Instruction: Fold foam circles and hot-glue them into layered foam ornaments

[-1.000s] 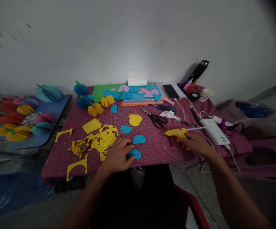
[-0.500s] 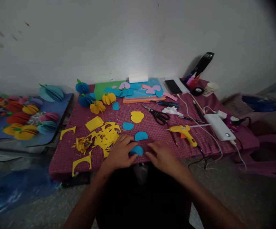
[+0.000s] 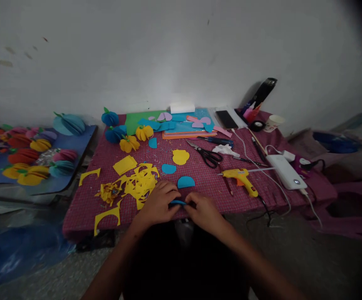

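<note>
Between my two hands, close to the table's front edge, a blue paper piece (image 3: 177,202) shows edge-on as a thin strip. My left hand (image 3: 159,202) has its fingers curled at the piece's left end. At the right end, my right hand (image 3: 203,208) pinches it between thumb and fingers. Just beyond lies a blue paper half-circle (image 3: 186,182), with another blue half-circle (image 3: 169,168) and a smaller blue piece (image 3: 152,143) farther back. Yellow rounded cutouts (image 3: 180,157) sit behind these. Yellow paper scraps (image 3: 141,183) are heaped left of my left hand.
A yellow glue gun (image 3: 243,179) with its cord lies to the right, near a white power bank (image 3: 286,171). Scissors (image 3: 204,153) rest mid-table. Finished paper pumpkins (image 3: 129,143) stand back left, and more fill a blue board (image 3: 84,143). A phone (image 3: 226,119) lies at the back.
My right hand has moved left and closed on the blue piece, which has turned from lying flat-faced to edge-on between both hands. The view has shifted slightly.
</note>
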`<action>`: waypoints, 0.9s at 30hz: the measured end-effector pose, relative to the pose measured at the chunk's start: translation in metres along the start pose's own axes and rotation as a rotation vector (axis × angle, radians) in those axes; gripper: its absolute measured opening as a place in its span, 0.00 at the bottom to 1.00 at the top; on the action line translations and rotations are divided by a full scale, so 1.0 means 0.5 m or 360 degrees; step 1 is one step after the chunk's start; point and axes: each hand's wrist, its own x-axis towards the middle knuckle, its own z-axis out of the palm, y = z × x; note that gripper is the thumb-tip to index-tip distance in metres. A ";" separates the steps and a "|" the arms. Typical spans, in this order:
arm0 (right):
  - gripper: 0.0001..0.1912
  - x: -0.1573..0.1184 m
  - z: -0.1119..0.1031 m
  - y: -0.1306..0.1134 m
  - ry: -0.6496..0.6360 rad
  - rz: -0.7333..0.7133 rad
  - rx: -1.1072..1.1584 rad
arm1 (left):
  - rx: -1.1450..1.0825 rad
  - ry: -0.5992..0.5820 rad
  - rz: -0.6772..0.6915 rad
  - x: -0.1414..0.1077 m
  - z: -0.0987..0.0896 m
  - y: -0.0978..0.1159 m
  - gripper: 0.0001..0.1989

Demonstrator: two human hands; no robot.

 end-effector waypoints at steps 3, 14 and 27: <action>0.04 0.005 -0.012 0.008 -0.0032 0.0084 0.0335 | -0.0094 0.0044 -0.0002 -0.003 0.002 -0.005 0.03; 0.10 0.077 -0.086 0.039 -0.0011 0.0099 0.0586 | -0.0363 0.0152 -0.0263 0.059 -0.015 -0.015 0.09; 0.09 0.141 -0.093 0.077 0.0084 0.0207 0.0422 | -0.0282 -0.0112 -0.0427 0.127 -0.011 -0.054 0.09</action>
